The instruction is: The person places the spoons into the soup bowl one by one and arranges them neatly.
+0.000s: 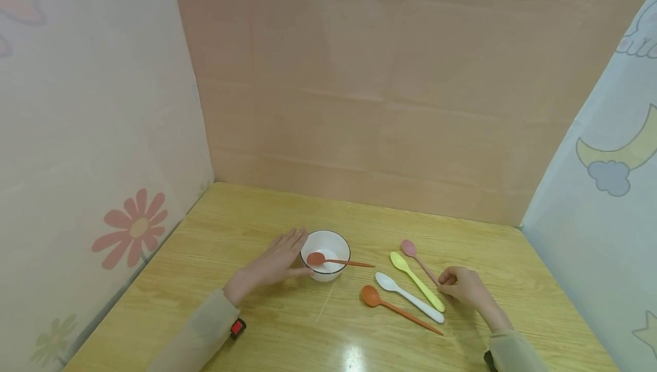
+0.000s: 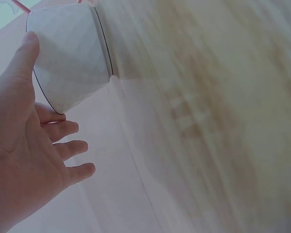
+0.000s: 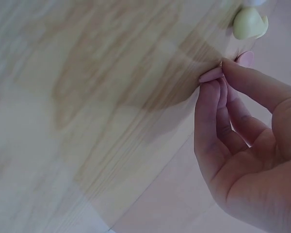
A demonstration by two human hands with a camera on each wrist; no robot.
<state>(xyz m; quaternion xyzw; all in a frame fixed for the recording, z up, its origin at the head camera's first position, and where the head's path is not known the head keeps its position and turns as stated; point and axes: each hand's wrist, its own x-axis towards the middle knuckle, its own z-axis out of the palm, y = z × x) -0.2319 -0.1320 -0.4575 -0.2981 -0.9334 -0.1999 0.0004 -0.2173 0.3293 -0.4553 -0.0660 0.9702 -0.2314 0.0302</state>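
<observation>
My left hand (image 1: 277, 262) rests against the left side of a white bowl (image 1: 335, 243) with a dark rim. Its thumb and index finger touch the bowl (image 2: 68, 53), the other fingers spread out loosely. Inside the bowl lies a red spoon (image 1: 317, 258), its handle sticking out over the right rim. On the right, my right hand (image 1: 466, 288) pinches the handle end of a pink spoon (image 1: 409, 248) between thumb and fingertips, as the right wrist view also shows with the pink handle (image 3: 212, 74). That spoon's bowl points away toward the back.
Beside the pink spoon lie a yellow spoon (image 1: 418, 282), a white spoon (image 1: 410, 299) and an orange spoon (image 1: 372, 296), roughly side by side on the wooden table (image 1: 267, 326). A plain backdrop (image 1: 359, 104) stands behind the table, with patterned sheets on both sides.
</observation>
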